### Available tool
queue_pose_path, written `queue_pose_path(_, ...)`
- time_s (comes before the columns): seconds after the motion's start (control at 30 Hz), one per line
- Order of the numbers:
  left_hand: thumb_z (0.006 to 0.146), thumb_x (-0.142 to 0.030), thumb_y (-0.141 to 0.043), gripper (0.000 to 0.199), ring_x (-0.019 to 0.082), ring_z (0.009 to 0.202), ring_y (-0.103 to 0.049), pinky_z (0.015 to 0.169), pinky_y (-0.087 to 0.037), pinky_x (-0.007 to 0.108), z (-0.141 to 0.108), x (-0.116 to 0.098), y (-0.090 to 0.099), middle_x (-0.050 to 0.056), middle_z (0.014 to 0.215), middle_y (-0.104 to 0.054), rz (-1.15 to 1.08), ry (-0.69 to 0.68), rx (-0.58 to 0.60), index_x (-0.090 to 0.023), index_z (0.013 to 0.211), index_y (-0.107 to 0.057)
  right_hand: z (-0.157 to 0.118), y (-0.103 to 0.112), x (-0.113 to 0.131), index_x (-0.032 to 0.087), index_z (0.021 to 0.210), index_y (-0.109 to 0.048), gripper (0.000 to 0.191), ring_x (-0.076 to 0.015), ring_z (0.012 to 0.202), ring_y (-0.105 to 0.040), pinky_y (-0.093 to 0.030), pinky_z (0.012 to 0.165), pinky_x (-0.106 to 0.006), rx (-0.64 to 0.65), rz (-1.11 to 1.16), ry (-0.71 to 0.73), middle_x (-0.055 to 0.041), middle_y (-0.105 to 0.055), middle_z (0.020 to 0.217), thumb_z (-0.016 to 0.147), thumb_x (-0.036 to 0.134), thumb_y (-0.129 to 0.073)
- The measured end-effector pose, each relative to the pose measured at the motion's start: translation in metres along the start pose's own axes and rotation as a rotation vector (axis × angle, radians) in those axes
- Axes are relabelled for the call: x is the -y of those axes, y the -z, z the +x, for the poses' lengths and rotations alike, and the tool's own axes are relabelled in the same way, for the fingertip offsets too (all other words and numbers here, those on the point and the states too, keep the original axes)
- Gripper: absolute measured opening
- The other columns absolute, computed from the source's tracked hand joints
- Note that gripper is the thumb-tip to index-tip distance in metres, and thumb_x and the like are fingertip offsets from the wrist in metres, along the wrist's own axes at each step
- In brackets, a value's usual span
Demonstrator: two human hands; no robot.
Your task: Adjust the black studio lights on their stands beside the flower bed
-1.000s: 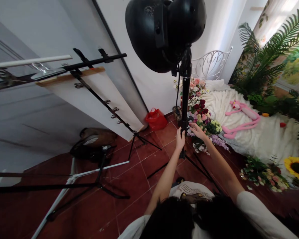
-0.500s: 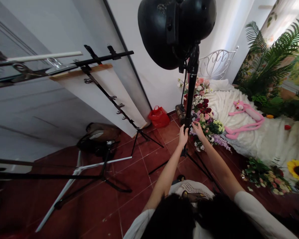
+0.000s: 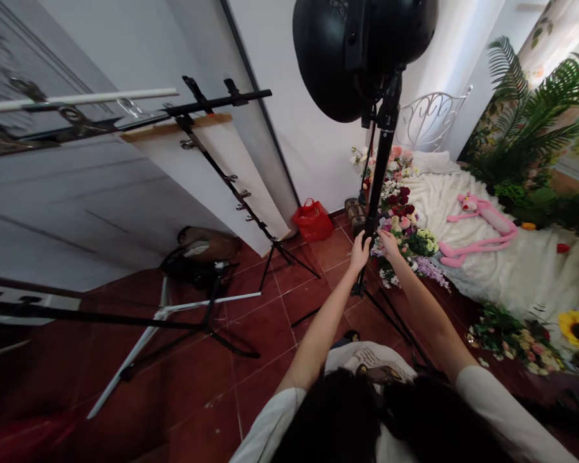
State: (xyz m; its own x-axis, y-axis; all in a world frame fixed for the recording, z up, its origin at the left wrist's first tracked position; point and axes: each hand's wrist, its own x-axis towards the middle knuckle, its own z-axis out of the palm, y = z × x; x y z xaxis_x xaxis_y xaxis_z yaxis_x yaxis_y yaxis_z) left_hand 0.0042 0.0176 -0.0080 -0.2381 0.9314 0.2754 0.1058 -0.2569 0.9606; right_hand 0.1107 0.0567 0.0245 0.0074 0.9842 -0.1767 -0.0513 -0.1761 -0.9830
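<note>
At far left, the white leg (image 3: 125,365) lies across the floor (image 3: 294,308) and presents a trip hazard if a foot strays toward it. The paper panel (image 3: 188,167) stands on slim tripod legs and could topple if its stand is bumped. At centre, the light stand (image 3: 377,183) rises from the floor just left of the flowers (image 3: 405,222), carrying the bulky lamp (image 3: 361,51) at its top. Caution: this top-heavy load could tip the stand if the pole is pushed sideways; loosening a joint without support could let the upper section drop and trap fingers. The flowers and the bed (image 3: 521,283), on the right, could be struck. The left hand (image 3: 359,252) is partly closed, its fingers curled around the pole. The right hand (image 3: 390,244) is half-curled beside it, fingertips near the pole; whether it grips anything cannot be told.
</note>
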Motion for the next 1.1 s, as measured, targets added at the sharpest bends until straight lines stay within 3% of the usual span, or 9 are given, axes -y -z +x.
queue_pose_path(0.1,0.086,-0.051,-0.043,0.048,0.021,0.123,-0.046,0.109,-0.031,0.04,-0.011,0.0,0.001,0.011,0.129,-0.052,0.019,0.009,-0.053,-0.021,0.123,-0.051,-0.038,0.022,-0.008,0.022,0.083,-0.047,0.04,-0.0064,0.042,-0.042,-0.037,0.043,-0.02,-0.007,0.182,-0.04,0.0091,-0.044,0.053,0.064,0.053,-0.062)
queue_pose_path(0.2,0.087,-0.05,-0.044,0.05,0.019,0.124,-0.045,0.108,-0.033,0.039,-0.038,0.013,-0.003,0.011,0.133,-0.048,0.009,0.06,-0.117,-0.022,0.128,-0.045,-0.087,0.056,-0.027,0.023,0.091,-0.051,0.042,-0.0091,0.048,-0.052,-0.046,0.048,-0.022,-0.048,0.221,-0.1,0.0063,-0.054,0.059,0.063,0.05,-0.067)
queue_pose_path(0.3,0.084,-0.05,-0.048,0.053,0.02,0.113,-0.054,0.1,-0.041,0.039,-0.075,0.037,-0.014,0.016,0.126,-0.05,-0.038,0.273,-0.136,-0.018,0.126,-0.044,-0.14,0.098,-0.054,0.025,0.093,-0.055,0.038,-0.0128,0.057,-0.062,-0.053,0.056,-0.025,-0.134,0.252,-0.159,0.0032,-0.062,0.066,0.064,0.044,-0.07)
queue_pose_path(0.37,0.083,-0.049,-0.051,0.05,0.019,0.104,-0.059,0.096,-0.044,0.039,-0.1,0.053,-0.028,0.016,0.119,-0.054,-0.046,0.394,-0.072,-0.016,0.121,-0.048,-0.175,0.125,-0.073,0.025,0.091,-0.057,0.035,-0.0131,0.058,-0.063,-0.055,0.059,-0.027,-0.246,0.301,-0.212,0.0023,-0.064,0.066,0.063,0.041,-0.071)
queue_pose_path(0.47,0.081,-0.05,-0.054,0.045,0.018,0.097,-0.061,0.092,-0.046,0.039,-0.133,0.065,-0.059,0.013,0.108,-0.06,-0.071,0.441,0.124,-0.016,0.111,-0.053,-0.224,0.16,-0.096,0.026,0.09,-0.058,0.033,-0.0141,0.059,-0.066,-0.058,0.061,-0.029,-0.445,0.384,-0.253,0.0015,-0.066,0.067,0.062,0.038,-0.072)
queue_pose_path(0.57,0.08,-0.053,-0.053,0.043,0.017,0.091,-0.062,0.089,-0.047,0.038,-0.16,0.062,-0.1,0.01,0.098,-0.063,-0.116,0.438,0.396,-0.017,0.104,-0.056,-0.268,0.182,-0.111,0.027,0.086,-0.059,0.03,-0.0149,0.057,-0.066,-0.059,0.061,-0.031,-0.659,0.465,-0.248,0.0021,-0.066,0.064,0.06,0.036,-0.073)
queue_pose_path(0.8,0.083,-0.052,-0.049,0.043,0.017,0.097,-0.061,0.093,-0.045,0.037,-0.234,0.007,-0.189,0.01,0.102,-0.063,-0.241,0.327,1.017,-0.017,0.108,-0.055,-0.351,0.198,-0.125,0.027,0.082,-0.062,0.017,-0.0163,0.066,-0.068,-0.059,0.071,-0.033,-1.024,0.776,-0.058,-0.0006,-0.066,0.068,0.07,0.039,-0.065)
queue_pose_path(0.97,0.087,-0.047,-0.044,0.04,0.017,0.106,-0.058,0.095,-0.044,0.036,-0.289,-0.045,-0.226,0.009,0.112,-0.061,-0.342,0.156,1.443,-0.019,0.115,-0.052,-0.399,0.204,-0.123,0.023,0.083,-0.064,0.017,-0.0127,0.063,-0.067,-0.058,0.064,-0.025,-1.075,1.112,0.048,-0.0013,-0.068,0.067,0.083,0.037,-0.054)
queue_pose_path(1.1,0.088,-0.045,-0.043,0.042,0.018,0.116,-0.051,0.104,-0.036,0.036,-0.321,-0.069,-0.251,0.011,0.124,-0.055,-0.362,-0.031,1.567,-0.017,0.12,-0.05,-0.422,0.216,-0.112,0.016,0.089,-0.062,0.025,-0.0106,0.06,-0.067,-0.055,0.059,-0.02,-0.994,1.342,0.11,-0.003,-0.069,0.067,0.09,0.036,-0.047)
